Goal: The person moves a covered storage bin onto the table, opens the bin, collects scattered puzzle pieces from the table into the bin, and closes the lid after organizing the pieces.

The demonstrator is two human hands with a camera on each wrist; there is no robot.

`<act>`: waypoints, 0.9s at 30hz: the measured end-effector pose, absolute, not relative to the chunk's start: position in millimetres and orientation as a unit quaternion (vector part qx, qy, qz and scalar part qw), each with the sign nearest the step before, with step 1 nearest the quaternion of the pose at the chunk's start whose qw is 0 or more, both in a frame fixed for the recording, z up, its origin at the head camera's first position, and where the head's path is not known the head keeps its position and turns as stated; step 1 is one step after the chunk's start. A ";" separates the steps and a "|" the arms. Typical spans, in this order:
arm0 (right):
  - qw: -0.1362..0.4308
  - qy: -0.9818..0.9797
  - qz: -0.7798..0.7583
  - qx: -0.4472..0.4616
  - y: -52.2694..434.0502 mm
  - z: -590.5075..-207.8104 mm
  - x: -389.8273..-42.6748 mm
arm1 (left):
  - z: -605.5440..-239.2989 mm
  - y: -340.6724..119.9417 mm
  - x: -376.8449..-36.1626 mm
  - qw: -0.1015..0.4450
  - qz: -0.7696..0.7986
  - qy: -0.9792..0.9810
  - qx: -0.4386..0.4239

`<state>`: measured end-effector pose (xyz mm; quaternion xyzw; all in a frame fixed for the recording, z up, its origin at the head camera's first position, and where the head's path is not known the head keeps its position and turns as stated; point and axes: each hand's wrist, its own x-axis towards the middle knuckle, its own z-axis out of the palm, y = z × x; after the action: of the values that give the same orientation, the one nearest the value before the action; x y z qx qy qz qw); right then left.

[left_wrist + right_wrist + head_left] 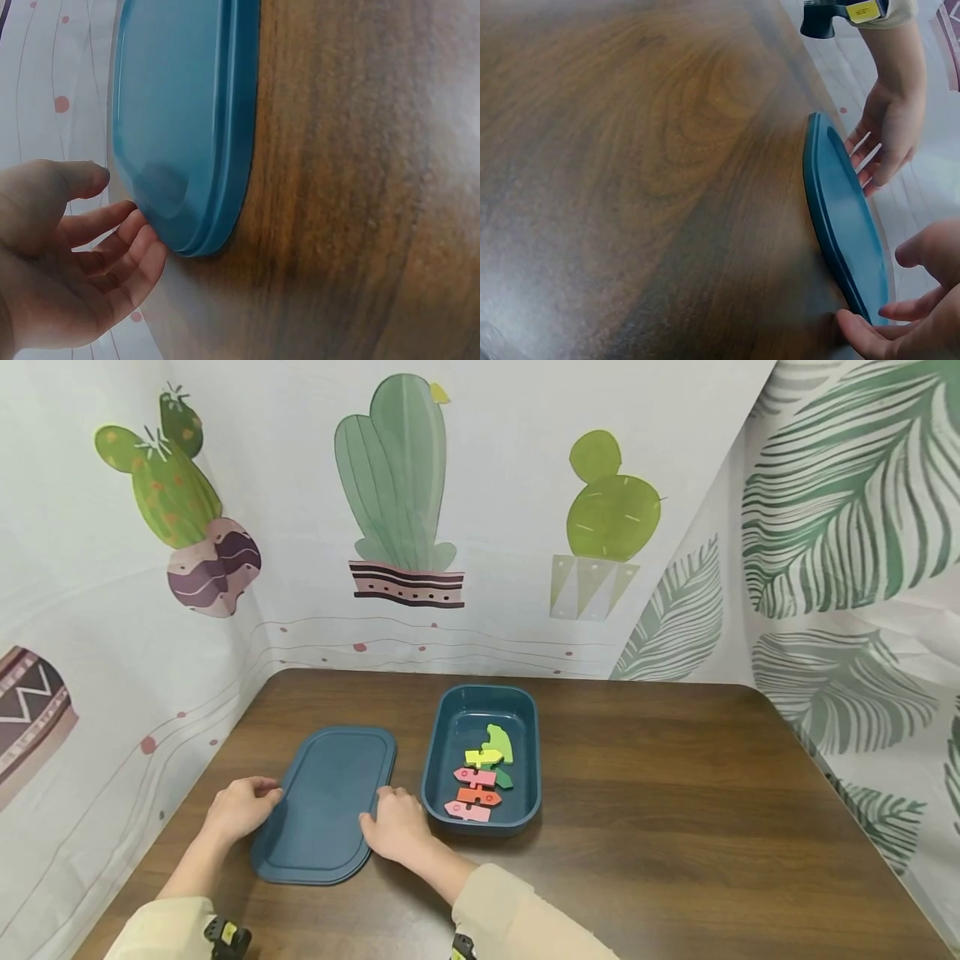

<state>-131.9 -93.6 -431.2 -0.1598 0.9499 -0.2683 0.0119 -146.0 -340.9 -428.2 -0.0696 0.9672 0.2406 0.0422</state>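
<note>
A dark teal lid (322, 806) lies flat on the brown table (675, 793), left of an open teal box (435, 752). My left hand (258, 793) touches the lid's left edge with relaxed fingers; in the left wrist view the fingertips (139, 225) meet the rim of the lid (180, 112) and the thumb stays apart. My right hand (382, 806) rests at the lid's right edge, and in the right wrist view its fingers (870, 334) lie against the lid (844, 210). Neither hand has lifted it. The box holds coloured puzzle pieces: green (498, 743), yellow (483, 757), pink (474, 775) and orange (478, 796).
Printed cactus and leaf curtains wall in the table at the back and on both sides. Bare wood stretches to the right of the box and along the front edge. Cream sleeves cover both forearms.
</note>
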 end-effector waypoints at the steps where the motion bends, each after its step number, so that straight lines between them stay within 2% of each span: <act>1: 0.020 0.948 -0.278 -0.154 -94.2 -431.1 -132.6 | -428.4 -341.2 -146.3 0.042 0.238 0.968 -0.070; 9: 0.062 0.930 -0.348 -0.103 -98.5 -430.1 -134.4 | -429.9 -339.3 -148.9 0.049 0.234 0.968 -0.072; 27: 0.087 0.874 -0.476 -0.047 -100.9 -428.0 -127.6 | -431.5 -336.9 -147.5 0.050 0.255 0.962 -0.090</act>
<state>-127.6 -100.9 -428.0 -0.0465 0.8742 -0.4756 0.0868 -147.5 -336.9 -431.5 -0.0900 0.9615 0.2546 0.0502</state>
